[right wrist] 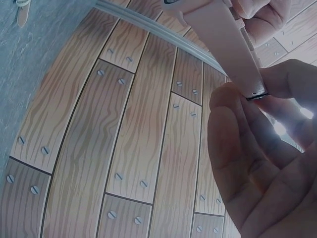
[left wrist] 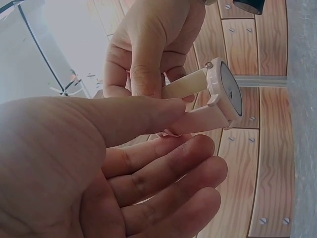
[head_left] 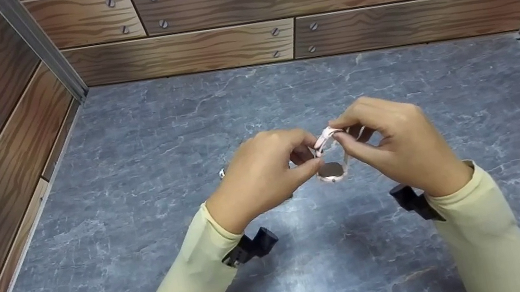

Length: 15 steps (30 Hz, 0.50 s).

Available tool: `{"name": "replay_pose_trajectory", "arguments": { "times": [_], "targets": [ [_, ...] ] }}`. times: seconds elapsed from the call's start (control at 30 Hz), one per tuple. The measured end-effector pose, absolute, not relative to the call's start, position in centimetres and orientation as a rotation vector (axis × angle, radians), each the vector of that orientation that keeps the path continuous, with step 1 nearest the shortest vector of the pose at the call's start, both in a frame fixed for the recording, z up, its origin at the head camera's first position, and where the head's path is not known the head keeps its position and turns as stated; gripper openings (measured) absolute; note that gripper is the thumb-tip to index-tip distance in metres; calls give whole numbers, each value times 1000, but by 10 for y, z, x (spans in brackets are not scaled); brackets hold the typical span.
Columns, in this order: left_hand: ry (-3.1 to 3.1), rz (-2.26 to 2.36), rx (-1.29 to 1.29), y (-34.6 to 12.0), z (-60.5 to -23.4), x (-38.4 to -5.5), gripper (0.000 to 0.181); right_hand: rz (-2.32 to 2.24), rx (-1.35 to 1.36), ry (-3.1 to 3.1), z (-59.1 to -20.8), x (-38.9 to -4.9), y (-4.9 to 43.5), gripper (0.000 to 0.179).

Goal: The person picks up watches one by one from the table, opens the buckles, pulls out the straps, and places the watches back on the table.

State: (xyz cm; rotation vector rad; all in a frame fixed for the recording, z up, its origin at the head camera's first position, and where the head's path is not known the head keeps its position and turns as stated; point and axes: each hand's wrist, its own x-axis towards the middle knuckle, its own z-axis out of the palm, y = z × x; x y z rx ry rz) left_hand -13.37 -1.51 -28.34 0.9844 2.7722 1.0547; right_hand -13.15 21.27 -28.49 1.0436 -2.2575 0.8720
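A pale pink wristwatch (head_left: pixel 332 171) with a dark face hangs above the table between both hands, its strap looped upward. My left hand (head_left: pixel 269 168) pinches one strap part between thumb and index finger; its other fingers stay loosely extended in the left wrist view. With thumb and fingertips, my right hand (head_left: pixel 391 140) grips the strap near its top. The right wrist view shows a strap piece (right wrist: pixel 225 49) running down to a dark metal end at the right fingertips. The watch case (left wrist: pixel 225 94) has a small crown on its side.
On the marbled blue-grey table (head_left: pixel 155 121), a small shiny object (head_left: pixel 222 173) pokes out behind the left hand. Wood-patterned panels (head_left: pixel 214 0) wall in the back and sides. Each sleeve cuff carries a black wrist camera (head_left: pixel 255 244).
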Motion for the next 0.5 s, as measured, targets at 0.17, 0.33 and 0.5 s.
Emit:
{"name": "replay_pose_trajectory", "arguments": {
  "times": [0.17, 0.33, 0.5],
  "targets": [
    [2762, 1070, 979, -15, -283, -134, 19, 872, 1031, -2269, -284, -132, 214, 20],
    [2743, 1124, 957, -15, -282, -133, 27, 908, 1011, -2260, -285, -132, 214, 18],
    [2737, 1161, 929, -16, -281, -132, 32, 941, 980, -2245, -285, -133, 214, 16]
  ]
}}
